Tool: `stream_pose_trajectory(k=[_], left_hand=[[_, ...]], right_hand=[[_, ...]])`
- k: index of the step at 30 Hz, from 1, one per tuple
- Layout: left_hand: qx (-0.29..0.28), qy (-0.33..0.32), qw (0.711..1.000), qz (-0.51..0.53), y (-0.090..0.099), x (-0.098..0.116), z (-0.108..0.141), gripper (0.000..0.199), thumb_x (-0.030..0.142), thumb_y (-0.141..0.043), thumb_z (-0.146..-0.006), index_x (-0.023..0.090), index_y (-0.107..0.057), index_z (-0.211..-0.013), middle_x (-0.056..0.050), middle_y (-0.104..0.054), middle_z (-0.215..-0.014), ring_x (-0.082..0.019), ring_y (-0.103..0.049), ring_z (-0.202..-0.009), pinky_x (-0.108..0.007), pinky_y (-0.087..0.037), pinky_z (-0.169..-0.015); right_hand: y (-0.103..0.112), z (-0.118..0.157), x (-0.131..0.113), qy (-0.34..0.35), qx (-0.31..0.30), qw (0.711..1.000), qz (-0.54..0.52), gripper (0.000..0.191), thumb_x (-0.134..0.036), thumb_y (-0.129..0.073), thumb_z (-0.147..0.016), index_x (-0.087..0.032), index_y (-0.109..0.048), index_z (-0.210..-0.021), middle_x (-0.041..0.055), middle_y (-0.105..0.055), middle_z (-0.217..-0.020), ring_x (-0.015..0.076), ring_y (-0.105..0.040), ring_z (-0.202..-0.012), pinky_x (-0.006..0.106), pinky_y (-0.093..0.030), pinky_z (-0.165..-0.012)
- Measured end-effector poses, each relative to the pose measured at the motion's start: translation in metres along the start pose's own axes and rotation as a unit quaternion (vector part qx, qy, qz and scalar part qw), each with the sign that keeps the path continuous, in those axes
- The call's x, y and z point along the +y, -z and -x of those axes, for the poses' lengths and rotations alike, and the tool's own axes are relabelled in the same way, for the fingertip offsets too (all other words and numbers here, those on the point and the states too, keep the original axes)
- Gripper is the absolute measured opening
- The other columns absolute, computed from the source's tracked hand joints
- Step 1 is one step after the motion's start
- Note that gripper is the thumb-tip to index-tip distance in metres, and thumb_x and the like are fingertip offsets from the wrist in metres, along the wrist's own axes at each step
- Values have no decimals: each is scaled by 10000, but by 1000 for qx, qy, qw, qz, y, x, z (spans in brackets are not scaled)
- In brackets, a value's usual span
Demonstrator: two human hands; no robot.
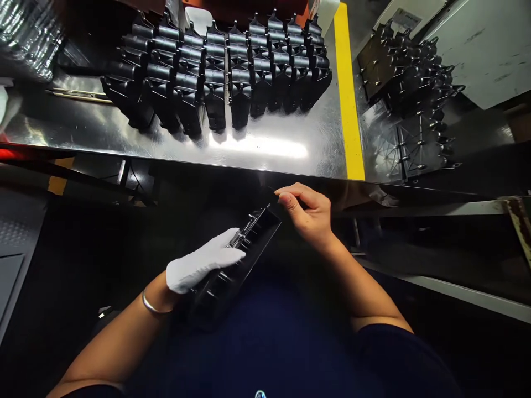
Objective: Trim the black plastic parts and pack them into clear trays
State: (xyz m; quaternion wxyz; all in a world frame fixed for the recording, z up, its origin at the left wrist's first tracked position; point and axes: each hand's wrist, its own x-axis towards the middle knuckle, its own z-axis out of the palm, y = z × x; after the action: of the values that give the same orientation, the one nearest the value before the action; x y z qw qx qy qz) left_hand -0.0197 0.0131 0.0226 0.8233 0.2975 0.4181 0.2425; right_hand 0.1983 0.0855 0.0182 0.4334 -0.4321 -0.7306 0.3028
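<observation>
My left hand [207, 260], in a white glove, grips a long black molded plastic part [259, 237] in front of my body. The part is tilted, with its far end up to the right and ribs and small posts along it. My bare right hand [309, 213] is just beyond that far end, apart from it. Its thumb and index finger are pinched together; whether something small is between them I cannot make out. Several rows of similar black plastic parts [215, 99] stand on the metal table [265, 146] ahead.
A yellow stripe [349, 99] crosses the table. Right of it are more black parts [410, 99] in a stack, beside white panels [493, 50]. Clear plastic-wrapped items [29, 36] lie at the far left. The table's front edge runs between the rows and my hands.
</observation>
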Motion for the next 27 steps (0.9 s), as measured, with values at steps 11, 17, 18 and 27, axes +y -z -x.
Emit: stream_pose_trajectory(k=[11,17,18,27], left_hand=[[91,-30,988,-122,-6,1,-2,392,496,-697,-706,208,-582,-947,-27,-568,-858,-211,-523,-792,-347,-462,-676],[101,-38,986,-130,-3,-5,-4,359,436,-721,-714,209,-597,-963,-49,-620,-939,-264,-564,-934,-384,-478,-784],[99,-40,986,-131,-3,-5,-5,389,437,-724,-712,210,-600,-1001,-54,-627,-972,-269,-568,-952,-390,-482,-798],[332,-156,899,-239,0,-11,-20,691,440,-852,-514,174,-593,-1096,-57,-682,-989,-265,-641,-935,-403,-521,-842]], right_hand=[[-3,14,-17,21,-58,993,105,250,-212,-486,-947,-180,-678,-789,28,-717,-731,131,-671,-648,221,-515,-596],[-2,17,-15,52,-101,977,179,307,-252,-484,-953,-156,-653,-715,33,-665,-632,114,-615,-547,216,-465,-533],[-1,17,-15,57,-98,979,171,293,-251,-480,-955,-158,-662,-745,34,-679,-657,117,-630,-570,214,-479,-551],[16,9,-17,113,-64,984,123,311,-380,-468,-961,-147,-645,-854,48,-666,-702,132,-607,-608,242,-467,-567]])
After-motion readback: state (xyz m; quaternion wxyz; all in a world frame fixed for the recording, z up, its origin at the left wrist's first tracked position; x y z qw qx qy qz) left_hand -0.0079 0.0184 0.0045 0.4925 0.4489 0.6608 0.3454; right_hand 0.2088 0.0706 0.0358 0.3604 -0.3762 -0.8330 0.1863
